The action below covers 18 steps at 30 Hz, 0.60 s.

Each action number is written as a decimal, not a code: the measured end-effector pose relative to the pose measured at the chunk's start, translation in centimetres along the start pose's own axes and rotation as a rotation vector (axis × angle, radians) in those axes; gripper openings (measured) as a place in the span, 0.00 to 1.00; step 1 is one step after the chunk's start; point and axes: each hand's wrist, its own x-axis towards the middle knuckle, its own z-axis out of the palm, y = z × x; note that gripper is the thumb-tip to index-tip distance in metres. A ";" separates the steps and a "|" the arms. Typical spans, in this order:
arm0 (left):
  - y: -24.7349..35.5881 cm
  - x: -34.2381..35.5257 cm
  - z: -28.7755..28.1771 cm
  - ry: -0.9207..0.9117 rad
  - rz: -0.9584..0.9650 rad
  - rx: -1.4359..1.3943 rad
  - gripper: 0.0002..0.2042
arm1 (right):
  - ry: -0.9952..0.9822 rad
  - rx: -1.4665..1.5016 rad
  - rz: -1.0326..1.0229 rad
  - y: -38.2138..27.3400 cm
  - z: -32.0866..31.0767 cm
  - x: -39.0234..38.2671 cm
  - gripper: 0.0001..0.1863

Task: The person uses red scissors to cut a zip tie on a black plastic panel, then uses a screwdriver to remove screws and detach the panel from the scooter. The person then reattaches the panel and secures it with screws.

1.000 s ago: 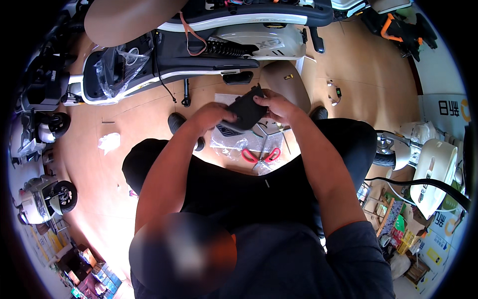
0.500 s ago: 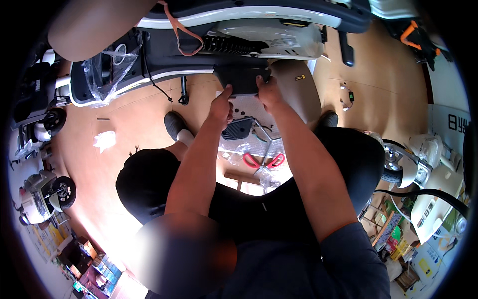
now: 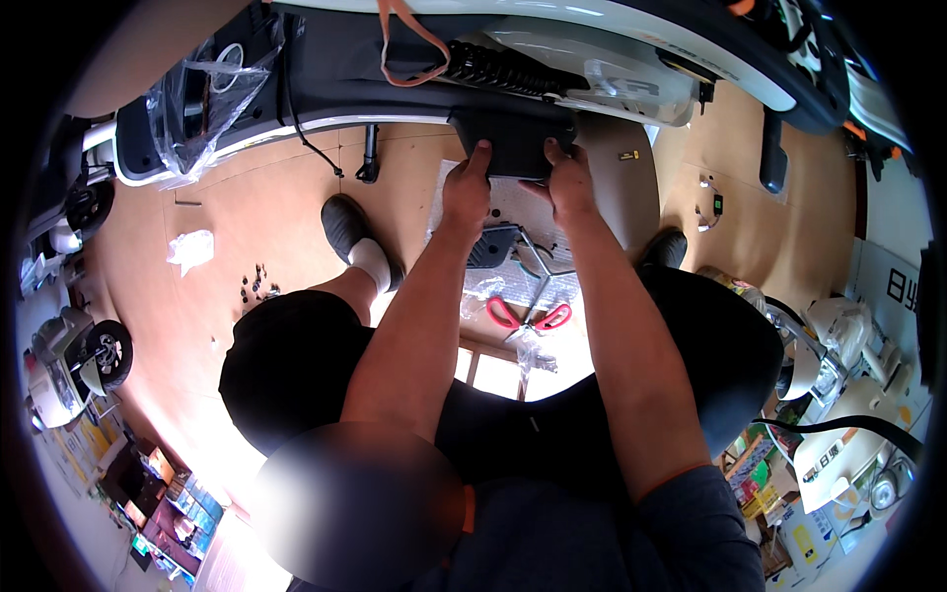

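A flat black plastic panel (image 3: 518, 146) sits against the dark lower edge of a scooter body (image 3: 385, 107) in front of me. At its left near corner my left hand (image 3: 466, 192) is closed, thumb on top. My right hand (image 3: 569, 185) grips the right near corner, thumb on top and one finger reaching under the near edge. The fingers beneath the panel are mostly hidden. Below my hands lie a ribbed black plate (image 3: 493, 247) and red-handled scissors (image 3: 530, 317) on bubble wrap (image 3: 449, 212). A black coil spring (image 3: 508, 71) shows above the panel.
A pink strap (image 3: 400, 74) hangs from the scooter. Clear plastic film (image 3: 202, 118) covers its left part. A beige seat-like piece (image 3: 621, 183) lies right of the panel. Small dark screws (image 3: 258, 281) and a white crumpled bag (image 3: 190, 251) are on the floor. Parked scooters line the left side.
The view has shifted, so the panel and my hands appear farther right. My right hand's finger now stretches along the panel's near edge. Both hands still hold the panel.
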 end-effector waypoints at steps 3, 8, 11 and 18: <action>0.2 0.4 -0.1 -0.010 0.000 -0.007 0.35 | 0.013 -0.050 -0.017 -0.1 0.1 0.2 0.30; 0.2 1.8 -0.1 0.031 0.085 0.150 0.37 | 0.019 -0.146 -0.120 0.6 0.2 1.2 0.28; 0.2 2.4 1.0 0.074 0.166 0.243 0.38 | 0.019 -0.274 -0.143 1.1 -0.3 2.9 0.27; 1.8 -0.1 0.8 -0.095 -0.093 -0.190 0.22 | -0.013 -0.247 -0.095 -1.3 0.3 0.9 0.30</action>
